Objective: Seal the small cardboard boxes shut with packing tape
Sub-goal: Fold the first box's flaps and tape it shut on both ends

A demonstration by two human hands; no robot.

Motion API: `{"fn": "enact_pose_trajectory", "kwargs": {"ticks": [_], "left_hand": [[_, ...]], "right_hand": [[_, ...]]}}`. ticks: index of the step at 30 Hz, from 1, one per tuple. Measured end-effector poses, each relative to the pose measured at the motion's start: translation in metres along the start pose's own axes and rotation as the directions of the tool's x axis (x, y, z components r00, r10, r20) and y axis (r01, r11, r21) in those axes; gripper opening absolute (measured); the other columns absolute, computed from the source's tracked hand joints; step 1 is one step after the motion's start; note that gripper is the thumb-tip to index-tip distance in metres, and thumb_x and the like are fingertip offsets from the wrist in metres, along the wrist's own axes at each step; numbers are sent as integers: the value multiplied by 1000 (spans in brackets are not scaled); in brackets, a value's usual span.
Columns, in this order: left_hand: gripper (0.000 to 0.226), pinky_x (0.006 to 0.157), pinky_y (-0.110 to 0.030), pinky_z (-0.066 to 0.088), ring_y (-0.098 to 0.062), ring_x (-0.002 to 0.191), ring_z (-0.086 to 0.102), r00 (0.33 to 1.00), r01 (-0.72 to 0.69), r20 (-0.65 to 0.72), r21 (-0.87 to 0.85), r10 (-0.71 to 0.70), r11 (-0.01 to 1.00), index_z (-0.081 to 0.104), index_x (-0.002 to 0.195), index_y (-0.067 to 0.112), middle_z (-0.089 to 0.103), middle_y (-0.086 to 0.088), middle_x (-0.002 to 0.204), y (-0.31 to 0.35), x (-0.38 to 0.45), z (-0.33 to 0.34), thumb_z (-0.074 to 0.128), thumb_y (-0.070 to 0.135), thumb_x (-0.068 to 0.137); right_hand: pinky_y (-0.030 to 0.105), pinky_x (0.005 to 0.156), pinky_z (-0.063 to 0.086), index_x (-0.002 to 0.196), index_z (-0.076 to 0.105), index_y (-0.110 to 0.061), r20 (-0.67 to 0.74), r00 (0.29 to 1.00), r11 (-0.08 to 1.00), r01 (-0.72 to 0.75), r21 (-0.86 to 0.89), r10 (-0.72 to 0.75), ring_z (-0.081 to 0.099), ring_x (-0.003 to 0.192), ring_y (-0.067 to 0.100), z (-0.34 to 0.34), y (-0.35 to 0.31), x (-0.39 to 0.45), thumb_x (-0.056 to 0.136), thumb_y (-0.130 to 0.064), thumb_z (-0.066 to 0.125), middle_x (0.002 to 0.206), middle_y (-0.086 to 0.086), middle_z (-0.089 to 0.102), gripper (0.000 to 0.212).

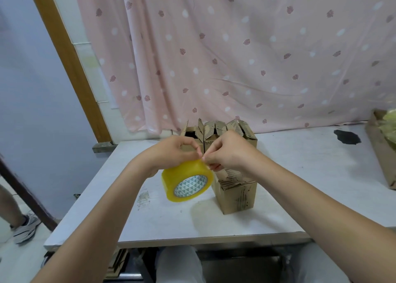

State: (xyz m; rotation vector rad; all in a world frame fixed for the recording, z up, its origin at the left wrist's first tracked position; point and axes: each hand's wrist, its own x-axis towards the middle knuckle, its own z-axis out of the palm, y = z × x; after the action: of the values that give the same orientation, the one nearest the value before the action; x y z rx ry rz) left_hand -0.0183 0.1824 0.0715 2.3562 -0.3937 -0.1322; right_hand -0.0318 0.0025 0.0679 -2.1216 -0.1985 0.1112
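A yellow roll of packing tape (pixel 186 182) is held up above the white table (pixel 300 175). My left hand (pixel 173 152) grips the roll at its top. My right hand (pixel 227 152) pinches at the roll's upper edge, fingertips meeting those of the left hand. Just behind and below the hands stands a small cardboard box (pixel 235 193) with its top flaps folded down. Further back, a group of small cardboard boxes (pixel 216 135) stands with flaps up, partly hidden by my hands.
A pink patterned curtain (pixel 235 57) hangs behind the table. A larger cardboard box (pixel 379 147) sits at the right edge. A dark patch (pixel 347 137) marks the table's far right. A person's leg and shoe (pixel 23 229) stand on the floor at left.
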Motion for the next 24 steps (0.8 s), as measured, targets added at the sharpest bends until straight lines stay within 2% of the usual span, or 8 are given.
{"fn": "enact_pose_trajectory", "kwargs": {"ticks": [4, 7, 9, 13, 17, 21, 24], "left_hand": [[14, 57, -11, 36, 9, 59, 52, 999, 9, 46, -42, -7, 999, 70, 101, 22, 56, 30, 56, 4, -6, -3, 68, 33, 94], [22, 61, -19, 44, -3, 62, 56, 991, 68, 124, -106, -55, 992, 69, 109, 27, 61, 17, 61, 4, -11, -9, 74, 35, 89], [29, 65, -24, 48, -8, 65, 58, 987, 81, 150, -131, -61, 988, 69, 111, 29, 62, 7, 69, 0, -14, -12, 78, 37, 85], [43, 78, -35, 54, -14, 80, 67, 985, 51, 172, -163, -23, 985, 65, 114, 30, 74, -12, 92, -8, -19, -17, 83, 43, 78], [47, 95, -49, 53, -28, 91, 70, 989, 41, 144, -131, -22, 991, 68, 108, 38, 70, -24, 105, -9, -19, -19, 86, 52, 67], [39, 91, -41, 58, -22, 94, 73, 987, 55, 157, -150, -32, 987, 66, 115, 31, 76, -11, 101, -8, -21, -21, 83, 29, 80], [36, 90, -37, 57, -10, 88, 71, 992, 59, 120, -129, -43, 990, 67, 112, 36, 75, -1, 95, -9, -21, -19, 83, 29, 81]], "right_hand": [[37, 73, 62, 78, 76, 2, 27, 999, 998, -48, 34, 47, 69, 69, 22, -3, 0, 3, 81, -4, 71, 77, 18, 73, 8], [38, 74, 62, 84, 75, 5, 60, 996, 998, -61, 32, 59, 68, 73, 22, -6, 0, 8, 84, -4, 68, 87, 20, 74, 11], [38, 75, 62, 86, 74, 7, 73, 996, 998, -60, 33, 57, 67, 73, 22, -10, -1, 10, 87, -4, 67, 89, 22, 73, 14], [35, 76, 62, 89, 74, 6, 129, 990, 997, -58, 49, 52, 66, 70, 20, -11, -1, 12, 91, -9, 65, 80, 15, 71, 18], [31, 76, 61, 87, 75, -1, 173, 985, 997, -34, 69, 22, 68, 75, 17, -8, 4, 11, 86, -18, 75, 83, 12, 71, 17], [38, 83, 60, 83, 75, -3, 135, 991, 994, -11, 108, -4, 72, 75, 22, -8, 7, 10, 78, -9, 81, 83, 15, 74, 10], [41, 82, 60, 85, 74, -4, 79, 997, 992, -2, 123, -8, 72, 70, 22, -4, 8, 10, 76, -8, 83, 76, 11, 74, 13]]}}
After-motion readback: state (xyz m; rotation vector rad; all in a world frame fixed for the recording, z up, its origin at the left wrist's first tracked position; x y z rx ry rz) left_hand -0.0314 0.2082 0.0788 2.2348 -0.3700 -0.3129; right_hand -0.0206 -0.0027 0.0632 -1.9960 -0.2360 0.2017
